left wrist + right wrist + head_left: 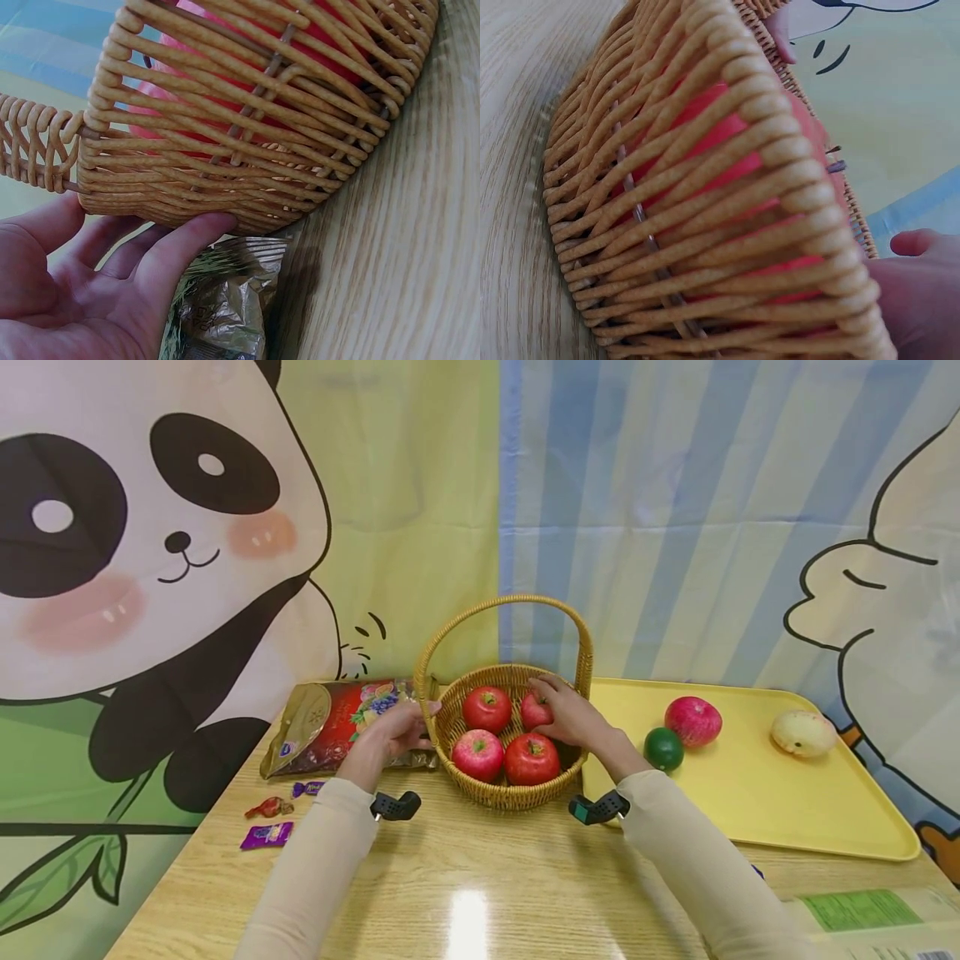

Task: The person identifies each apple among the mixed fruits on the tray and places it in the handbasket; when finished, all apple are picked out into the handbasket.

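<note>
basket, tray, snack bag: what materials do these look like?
Basket: woven wicker or rattan, matte tan; round strands show in both wrist views. Tray: likely moulded plastic, smooth yellow with a raised rim. Snack bag: foil or metallised film, judging by its gold sheen and crinkles.

My head view looks forward and down from farther back; both wrist views sit close against opposite sides of the round woven wicker basket (510, 752) they share.

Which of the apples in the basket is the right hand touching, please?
The back-right apple, partly covered by the right hand; the other three in the basket lie untouched.
</note>
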Available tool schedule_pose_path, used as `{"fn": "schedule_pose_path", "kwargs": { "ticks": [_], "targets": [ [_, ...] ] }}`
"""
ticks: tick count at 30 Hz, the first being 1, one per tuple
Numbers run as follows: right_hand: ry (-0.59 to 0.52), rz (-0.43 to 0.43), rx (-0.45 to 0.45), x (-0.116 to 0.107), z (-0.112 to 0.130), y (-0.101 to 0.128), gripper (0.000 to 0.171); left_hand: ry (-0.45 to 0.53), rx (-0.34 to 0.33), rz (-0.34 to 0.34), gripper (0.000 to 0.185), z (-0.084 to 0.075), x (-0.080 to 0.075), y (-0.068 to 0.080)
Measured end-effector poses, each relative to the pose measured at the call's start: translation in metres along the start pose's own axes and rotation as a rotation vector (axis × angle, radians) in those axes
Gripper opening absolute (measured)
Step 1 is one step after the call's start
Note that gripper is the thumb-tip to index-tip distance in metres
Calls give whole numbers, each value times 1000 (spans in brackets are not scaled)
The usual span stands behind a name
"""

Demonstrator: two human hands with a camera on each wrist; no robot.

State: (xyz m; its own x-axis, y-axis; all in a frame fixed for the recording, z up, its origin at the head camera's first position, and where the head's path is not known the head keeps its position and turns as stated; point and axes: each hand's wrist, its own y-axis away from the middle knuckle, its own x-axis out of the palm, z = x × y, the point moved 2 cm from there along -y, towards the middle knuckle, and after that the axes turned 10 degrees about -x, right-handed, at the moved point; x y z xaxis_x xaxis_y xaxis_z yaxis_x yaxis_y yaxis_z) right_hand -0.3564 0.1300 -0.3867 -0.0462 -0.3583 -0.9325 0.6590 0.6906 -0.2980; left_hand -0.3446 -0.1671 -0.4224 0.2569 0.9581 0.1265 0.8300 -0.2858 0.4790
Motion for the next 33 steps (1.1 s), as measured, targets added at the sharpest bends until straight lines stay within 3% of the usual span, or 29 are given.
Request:
{"fn": "schedule_pose_path", "kwargs": {
  "ticks": [11,20,28,33],
  "targets": [
    [-65,-3,-5,-14,2,15,80,4,-5,-31,43,0,0,-1],
    [-115,-31,-13,-36,3,37,78,10,0,-10,45,-1,2,1],
    [-104,-186,-96,-63,-19,75,61,-21,2,-4,45,0,3,1],
    [-43,-202,-38,-79,-40,101,59,-9,2,-3,45,0,1,0]
  ]
}}
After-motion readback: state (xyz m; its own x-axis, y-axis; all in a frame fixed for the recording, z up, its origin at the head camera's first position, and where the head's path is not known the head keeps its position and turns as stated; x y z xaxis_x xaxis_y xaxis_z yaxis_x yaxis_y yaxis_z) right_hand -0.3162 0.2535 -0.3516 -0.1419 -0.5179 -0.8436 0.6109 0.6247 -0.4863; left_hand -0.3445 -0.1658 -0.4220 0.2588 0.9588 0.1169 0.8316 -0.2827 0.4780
